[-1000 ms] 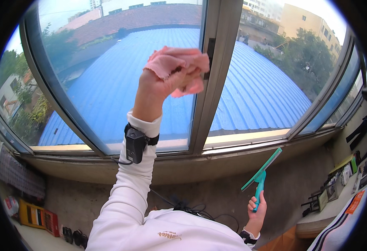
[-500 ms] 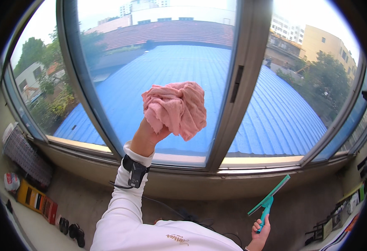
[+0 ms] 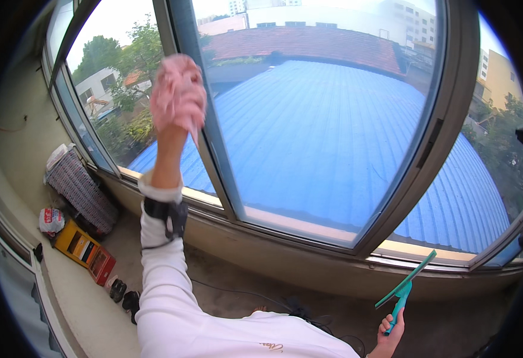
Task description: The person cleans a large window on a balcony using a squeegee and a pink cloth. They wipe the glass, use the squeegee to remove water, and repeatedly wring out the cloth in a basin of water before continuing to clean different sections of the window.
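Crumpled pink cloth [image 3: 178,92] now farther left

Head camera looks down and forward, close to the window [image 3: 333,137].

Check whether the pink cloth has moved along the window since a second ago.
Yes. The pink cloth in the left hand went leftward, crossing the vertical window post onto the left pane.

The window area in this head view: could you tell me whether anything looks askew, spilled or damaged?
Nothing stands out. The left hand presses a pink cloth to the window; the right hand holds a green squeegee low. The glass looks unbroken, and the bent frame is lens distortion.
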Available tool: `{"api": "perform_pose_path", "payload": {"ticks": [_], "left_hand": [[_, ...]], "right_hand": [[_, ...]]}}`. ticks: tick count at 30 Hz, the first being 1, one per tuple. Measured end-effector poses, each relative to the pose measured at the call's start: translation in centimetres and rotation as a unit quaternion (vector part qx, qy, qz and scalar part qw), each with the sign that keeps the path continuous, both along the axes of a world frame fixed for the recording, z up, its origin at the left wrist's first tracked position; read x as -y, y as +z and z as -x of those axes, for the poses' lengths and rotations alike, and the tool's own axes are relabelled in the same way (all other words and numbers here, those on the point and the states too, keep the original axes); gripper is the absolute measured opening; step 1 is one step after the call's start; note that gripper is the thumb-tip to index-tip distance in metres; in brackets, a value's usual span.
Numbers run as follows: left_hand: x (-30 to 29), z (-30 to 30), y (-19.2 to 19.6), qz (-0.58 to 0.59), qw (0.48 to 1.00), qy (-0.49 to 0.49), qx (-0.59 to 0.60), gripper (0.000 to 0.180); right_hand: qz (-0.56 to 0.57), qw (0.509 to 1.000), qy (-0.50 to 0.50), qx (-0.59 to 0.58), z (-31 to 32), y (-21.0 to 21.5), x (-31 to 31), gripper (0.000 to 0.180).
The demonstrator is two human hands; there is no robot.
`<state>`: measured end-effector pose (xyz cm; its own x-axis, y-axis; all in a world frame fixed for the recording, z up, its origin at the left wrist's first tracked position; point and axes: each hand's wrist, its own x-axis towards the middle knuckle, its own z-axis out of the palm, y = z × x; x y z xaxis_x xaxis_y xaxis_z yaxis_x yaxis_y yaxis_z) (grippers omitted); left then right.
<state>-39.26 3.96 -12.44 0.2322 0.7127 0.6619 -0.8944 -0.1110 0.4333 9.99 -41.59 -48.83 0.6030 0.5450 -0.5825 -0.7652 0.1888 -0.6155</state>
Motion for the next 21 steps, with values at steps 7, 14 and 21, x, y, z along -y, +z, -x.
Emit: {"api": "perform_pose_path", "payload": {"ticks": [7, 14, 21], "left_hand": [[-8.1, 1.7, 6.4, -0.332, 0.179, 0.843, -0.384, 0.06], [-9.0, 0.3, 2.3, -0.333, 0.368, 0.825, -0.271, 0.072], [-10.2, 1.8, -12.0, -0.258, 0.541, 0.721, -0.349, 0.067]], "right_hand": [[-0.031, 0.998, 0.051, -0.002, 3.8, 1.8, -3.5, 0.031], [0.001, 0.999, 0.036, -0.006, 7.0, 1.8, -4.1, 0.032], [0.025, 0.999, 0.02, 0.001, 8.2, 3.1, -4.4, 0.031]]}}
